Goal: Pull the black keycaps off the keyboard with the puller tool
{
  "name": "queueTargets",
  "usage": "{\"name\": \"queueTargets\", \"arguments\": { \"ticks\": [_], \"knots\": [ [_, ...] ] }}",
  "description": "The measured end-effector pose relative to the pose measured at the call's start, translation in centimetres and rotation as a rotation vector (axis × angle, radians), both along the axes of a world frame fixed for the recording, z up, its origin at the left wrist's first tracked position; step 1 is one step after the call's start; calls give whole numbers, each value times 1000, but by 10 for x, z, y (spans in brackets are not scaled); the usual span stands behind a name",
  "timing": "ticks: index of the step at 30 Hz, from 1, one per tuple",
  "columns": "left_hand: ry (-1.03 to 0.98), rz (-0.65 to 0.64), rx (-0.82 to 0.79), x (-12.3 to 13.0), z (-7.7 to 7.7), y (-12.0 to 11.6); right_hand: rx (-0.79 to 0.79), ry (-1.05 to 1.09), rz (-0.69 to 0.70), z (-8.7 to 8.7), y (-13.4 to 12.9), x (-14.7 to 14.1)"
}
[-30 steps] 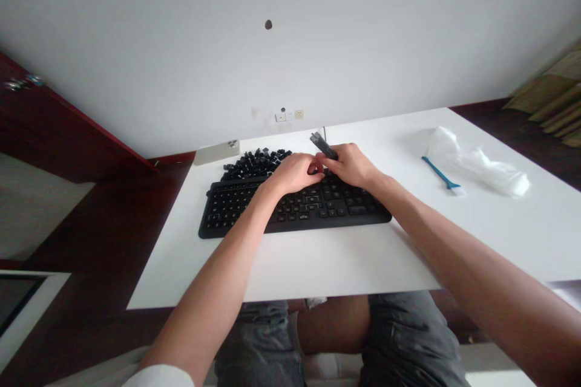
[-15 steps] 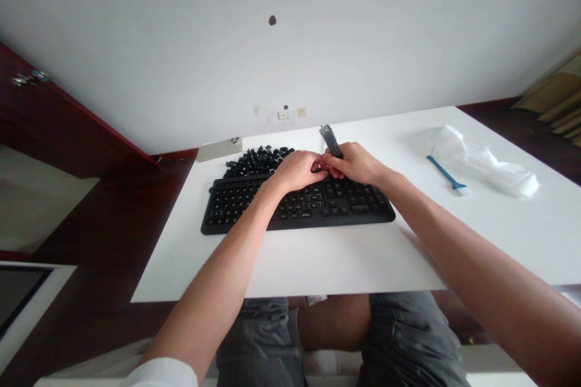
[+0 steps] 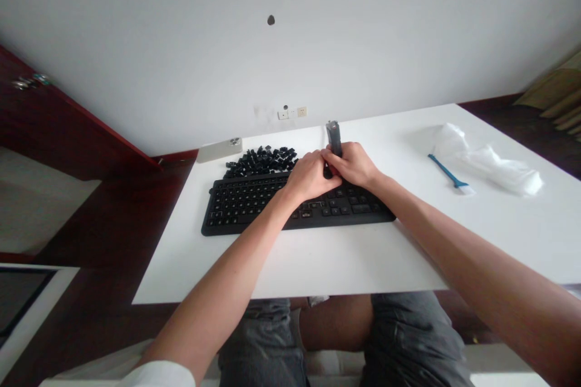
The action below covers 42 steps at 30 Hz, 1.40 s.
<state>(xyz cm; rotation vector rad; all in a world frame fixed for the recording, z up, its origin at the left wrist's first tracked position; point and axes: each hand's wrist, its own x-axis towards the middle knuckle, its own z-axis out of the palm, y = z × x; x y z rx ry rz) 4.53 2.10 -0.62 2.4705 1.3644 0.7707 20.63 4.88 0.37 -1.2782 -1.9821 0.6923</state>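
A black keyboard (image 3: pixel 247 202) lies on the white table, many of its key positions without caps on the left and middle. Over its upper right part, my right hand (image 3: pixel 353 163) is closed around a dark handled tool (image 3: pixel 334 136), whose end points up and away from me. My left hand (image 3: pixel 310 176) is closed against the right one, its fingers touching near the tool's lower part; what it may pinch is hidden. Behind the keyboard's left half lies a pile of loose black keycaps (image 3: pixel 261 161).
A phone (image 3: pixel 221 149) rests at the table's back left corner. On the right side of the table (image 3: pixel 503 242) are a blue brush (image 3: pixel 447 170) and a crumpled clear plastic bag (image 3: pixel 494 163). Wall sockets (image 3: pixel 292 113) sit behind the table.
My left hand has moved right and closer against my right hand, covering more of the keyboard's middle. The tool has turned more upright, its end shifting slightly right.
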Motion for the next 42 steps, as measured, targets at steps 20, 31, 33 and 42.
{"name": "queueTargets", "arguments": {
  "ticks": [20, 31, 33, 42],
  "knots": [
    [163, 49, 105, 10, -9, -12, 8, 97, 3, -4, -1, -1],
    [75, 36, 32, 9, -8, -10, 58, 254, -101, 18, 0, 12],
    [27, 34, 12, 7, -7, -6, 32, 211, -102, 16, 4, 16],
    [8, 169, 39, -29, 6, 20, 0, 75, -72, 8, 12, 22]
  ]
}}
